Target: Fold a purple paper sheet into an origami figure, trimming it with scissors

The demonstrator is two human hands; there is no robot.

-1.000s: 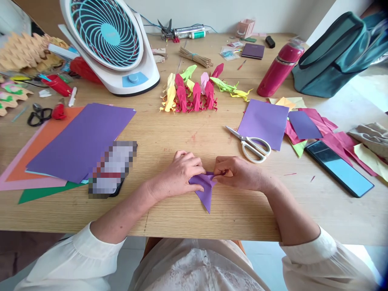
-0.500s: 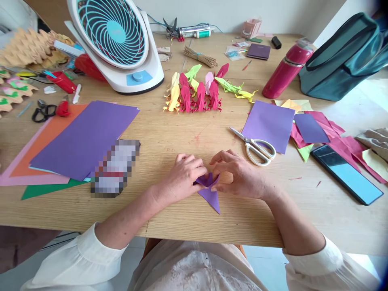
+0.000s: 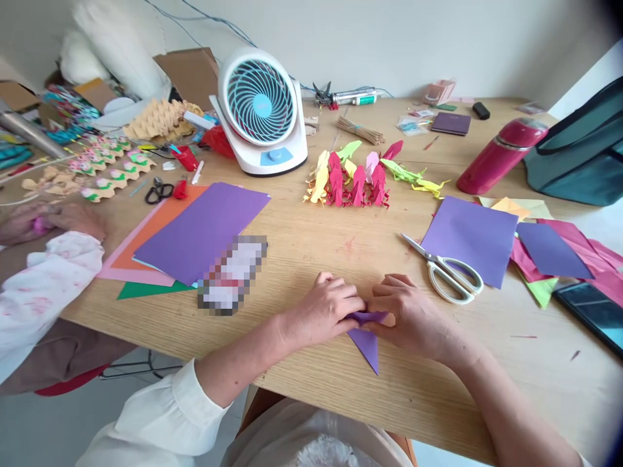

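Observation:
A small folded piece of purple paper (image 3: 366, 345) lies near the table's front edge, one pointed corner toward me. My left hand (image 3: 325, 310) pinches its upper left part, with the thumb below and the fingers on top. From the other side my right hand (image 3: 407, 312) grips its upper right part, the thumb at the fold. The fingertips of both hands almost meet over the paper and hide part of the fold. White-handled scissors (image 3: 453, 277) lie to the right of my right hand, partly on a purple paper square (image 3: 474, 237).
Purple sheets (image 3: 204, 230) and a blurred-out object (image 3: 233, 275) lie to the left. Folded paper figures (image 3: 357, 185) stand ahead, behind them a fan (image 3: 263, 107). At right are a red bottle (image 3: 503, 155) and a phone (image 3: 591, 311). Another person's hands (image 3: 53, 222) work at far left.
My view has swung left, so the scene sits further right and another person's hands show. My fingers have drawn closer together over the purple paper, both still holding it.

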